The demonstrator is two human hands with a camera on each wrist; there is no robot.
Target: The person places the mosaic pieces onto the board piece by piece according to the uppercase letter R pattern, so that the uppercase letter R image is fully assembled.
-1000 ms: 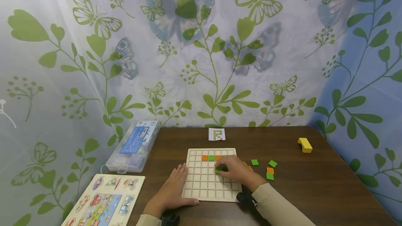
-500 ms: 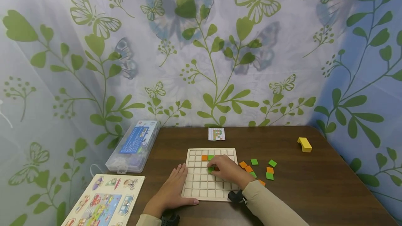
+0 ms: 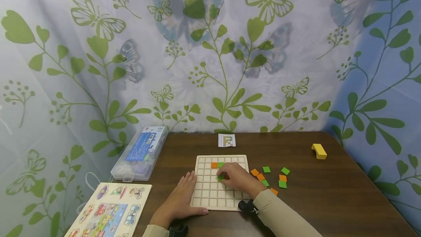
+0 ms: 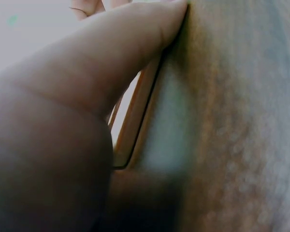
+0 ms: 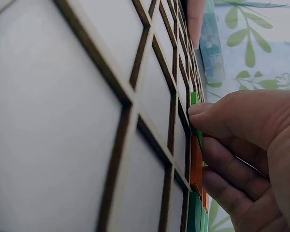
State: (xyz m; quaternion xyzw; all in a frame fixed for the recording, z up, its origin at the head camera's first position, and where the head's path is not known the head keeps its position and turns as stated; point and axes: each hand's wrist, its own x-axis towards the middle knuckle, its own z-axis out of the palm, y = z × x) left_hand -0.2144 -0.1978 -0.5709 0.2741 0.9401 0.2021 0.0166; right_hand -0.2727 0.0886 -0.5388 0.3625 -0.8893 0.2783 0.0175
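A pale wooden grid board lies on the table. My left hand rests along its left edge, fingers straight and thumb out by the near edge. Over the board, my right hand pinches a green square tile; the right wrist view shows the thumb on this green tile. An orange tile sits beside it, partly under the fingers. In a row farther back are an orange tile and a green tile; the right hand hides the rest of that row.
Loose orange and green tiles lie right of the board. A small pattern card is behind it. A yellow arch block stands far right. To the left are a clear plastic case and a picture puzzle board.
My right hand has shifted left across the board with the green tile, uncovering loose tiles beside the board, then stays nearly still. The left hand has not moved.
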